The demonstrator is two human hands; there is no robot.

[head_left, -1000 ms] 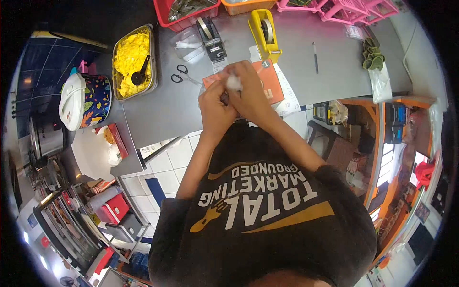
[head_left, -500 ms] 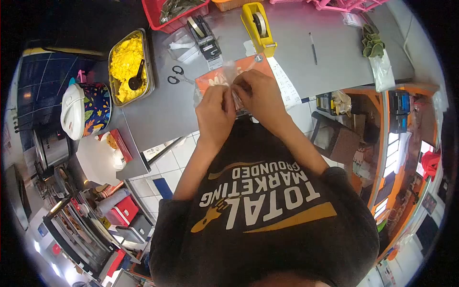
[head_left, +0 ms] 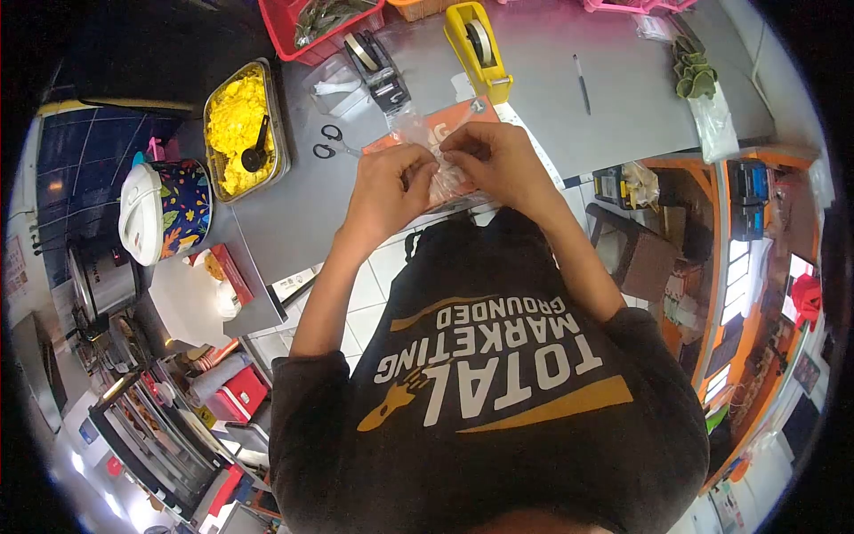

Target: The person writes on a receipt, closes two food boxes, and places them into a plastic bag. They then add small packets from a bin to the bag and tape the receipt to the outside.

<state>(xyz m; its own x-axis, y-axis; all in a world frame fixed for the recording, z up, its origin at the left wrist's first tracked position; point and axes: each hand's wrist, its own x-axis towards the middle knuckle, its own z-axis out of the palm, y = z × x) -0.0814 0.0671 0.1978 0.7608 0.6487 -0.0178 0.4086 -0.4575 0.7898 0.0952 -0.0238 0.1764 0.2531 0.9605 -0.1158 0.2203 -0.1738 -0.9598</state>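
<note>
Both hands work close together at the near edge of the metal counter. My left hand (head_left: 390, 187) pinches one side of a clear plastic bag (head_left: 442, 185), thumb against the fingers. Opposite it, my right hand (head_left: 500, 162) pinches the bag's other side. Part of the bag stands up beyond the fingers, and its contents are too blurred to tell. Beneath lies an orange printed sheet or box (head_left: 460, 115), partly covered by my hands. Black-handled scissors (head_left: 333, 142) lie left of my left hand.
A yellow tape dispenser (head_left: 480, 53) and a black one (head_left: 377, 71) stand beyond my hands. On the left are a tray (head_left: 281, 147) of yellow food with a black scoop (head_left: 255, 157) and a patterned pot (head_left: 182, 206). A pen (head_left: 581, 84) lies to the right.
My hands have moved slightly apart, and more of the clear bag shows between them. The left hand has shifted a little to the left. Both still pinch the plastic.
</note>
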